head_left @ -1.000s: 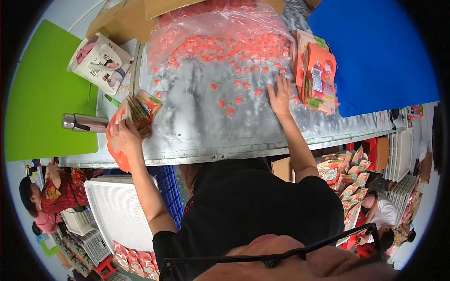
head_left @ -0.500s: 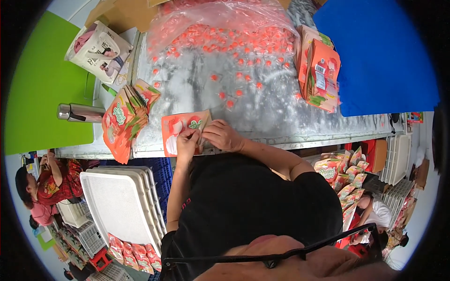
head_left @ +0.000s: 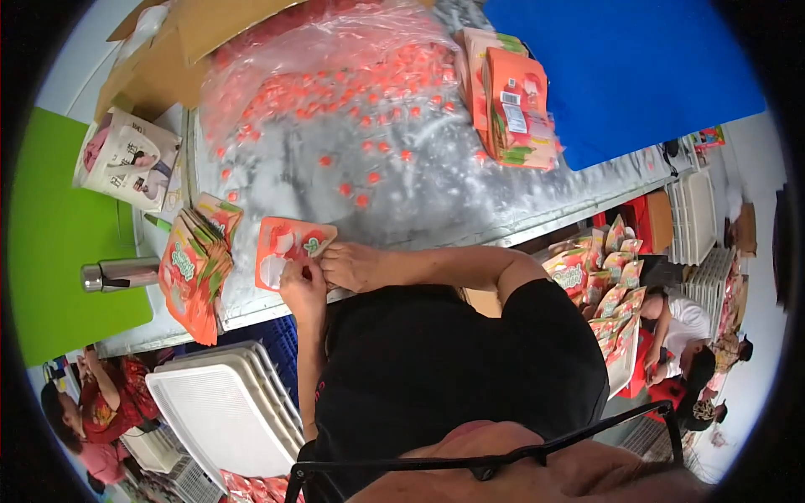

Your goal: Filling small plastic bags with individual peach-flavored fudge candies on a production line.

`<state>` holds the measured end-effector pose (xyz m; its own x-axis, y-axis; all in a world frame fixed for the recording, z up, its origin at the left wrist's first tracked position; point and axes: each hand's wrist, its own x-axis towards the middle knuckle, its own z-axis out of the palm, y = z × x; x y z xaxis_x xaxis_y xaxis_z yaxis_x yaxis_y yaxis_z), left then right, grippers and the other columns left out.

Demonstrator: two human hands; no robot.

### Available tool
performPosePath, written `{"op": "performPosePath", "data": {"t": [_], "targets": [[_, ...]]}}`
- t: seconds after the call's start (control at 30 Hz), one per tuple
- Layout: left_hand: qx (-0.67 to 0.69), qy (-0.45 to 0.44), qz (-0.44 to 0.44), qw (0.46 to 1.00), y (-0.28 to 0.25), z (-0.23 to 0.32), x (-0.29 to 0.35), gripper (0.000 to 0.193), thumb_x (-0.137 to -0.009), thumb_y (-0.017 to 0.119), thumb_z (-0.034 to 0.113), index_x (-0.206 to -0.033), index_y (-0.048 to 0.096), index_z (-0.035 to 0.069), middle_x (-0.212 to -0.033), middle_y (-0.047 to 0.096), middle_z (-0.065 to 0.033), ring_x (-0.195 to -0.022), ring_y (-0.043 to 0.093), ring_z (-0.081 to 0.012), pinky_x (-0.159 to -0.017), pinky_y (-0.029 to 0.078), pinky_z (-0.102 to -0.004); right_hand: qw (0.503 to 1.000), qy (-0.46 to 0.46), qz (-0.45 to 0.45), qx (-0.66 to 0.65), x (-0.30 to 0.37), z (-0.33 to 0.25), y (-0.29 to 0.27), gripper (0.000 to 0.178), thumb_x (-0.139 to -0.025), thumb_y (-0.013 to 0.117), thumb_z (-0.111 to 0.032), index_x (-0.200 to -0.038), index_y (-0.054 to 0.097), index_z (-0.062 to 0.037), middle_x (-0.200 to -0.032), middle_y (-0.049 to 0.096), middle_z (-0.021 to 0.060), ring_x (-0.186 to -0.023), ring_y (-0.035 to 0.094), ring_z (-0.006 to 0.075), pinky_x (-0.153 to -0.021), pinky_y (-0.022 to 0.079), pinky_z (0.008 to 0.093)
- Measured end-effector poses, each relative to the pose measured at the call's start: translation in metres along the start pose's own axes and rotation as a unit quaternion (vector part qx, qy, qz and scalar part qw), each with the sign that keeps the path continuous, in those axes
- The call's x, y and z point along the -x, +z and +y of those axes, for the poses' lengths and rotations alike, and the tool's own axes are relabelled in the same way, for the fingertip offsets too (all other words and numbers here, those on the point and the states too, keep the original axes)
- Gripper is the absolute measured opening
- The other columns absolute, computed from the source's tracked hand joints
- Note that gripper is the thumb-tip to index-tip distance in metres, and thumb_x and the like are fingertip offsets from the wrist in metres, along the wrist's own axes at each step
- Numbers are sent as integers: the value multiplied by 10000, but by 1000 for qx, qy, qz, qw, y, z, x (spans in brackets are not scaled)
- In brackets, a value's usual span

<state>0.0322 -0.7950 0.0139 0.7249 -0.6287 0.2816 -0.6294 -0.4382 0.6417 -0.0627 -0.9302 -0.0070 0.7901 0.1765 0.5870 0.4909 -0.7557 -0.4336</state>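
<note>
A flat orange-red printed pouch (head_left: 283, 239) lies at the table's near edge in front of me. My left hand (head_left: 303, 289) pinches its lower edge with thumb and fingers. Across the pouch's right end is my right hand (head_left: 352, 266), its fingers curled onto that end. My fingers cover this part, so whether the pouch's mouth is open is hidden. Just left of the pouch stands a bundle of similar pouches (head_left: 191, 272). Several small red wrapped candies (head_left: 345, 189) are scattered on the tabletop beyond my hands.
A large clear plastic bag (head_left: 335, 50) with a heap of red candies spreads at the back. More stacked pouches (head_left: 513, 109) lie by a blue board (head_left: 629, 75). A steel flask (head_left: 126, 275) and a white bag (head_left: 130, 159) are leftward. Stacked white trays (head_left: 210, 402) sit below.
The view has turned, so the table now appears tilted and shifted left. Both hands stay at the pouch's right end, and the right fingers are curled more closely against it.
</note>
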Motion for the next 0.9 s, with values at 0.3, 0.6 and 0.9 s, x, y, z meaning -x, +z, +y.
{"op": "performPosePath", "data": {"t": [0.3,0.6,0.9], "targets": [[-62,85,-102,989,-36,44,-11,68,-816,637,80,-837,670,25,-797,628,-168,-682,616,-374,-614,502,-462,976,120,-180,-18,-26,-22,-19,299,-766,672,-263,-982,643,-57,-1042,642,157,-1020,607,316,-895,487,413],[138,123,-309,933,-74,45,-45,719,-659,825,209,-1297,549,23,-1307,531,-195,-1198,542,-347,-984,452,-398,982,39,-119,-143,-43,-26,-54,254,-797,691,-304,-848,633,-62,-832,660,130,-840,640,308,-786,492,433],[229,46,-542,807,-68,33,-43,1309,-487,876,122,-1548,112,67,-1534,304,-205,-1424,303,-317,-1163,252,-382,935,99,-231,-249,-38,-33,-64,145,-791,673,-170,-777,618,-36,-793,655,136,-784,631,322,-696,488,422]]}}
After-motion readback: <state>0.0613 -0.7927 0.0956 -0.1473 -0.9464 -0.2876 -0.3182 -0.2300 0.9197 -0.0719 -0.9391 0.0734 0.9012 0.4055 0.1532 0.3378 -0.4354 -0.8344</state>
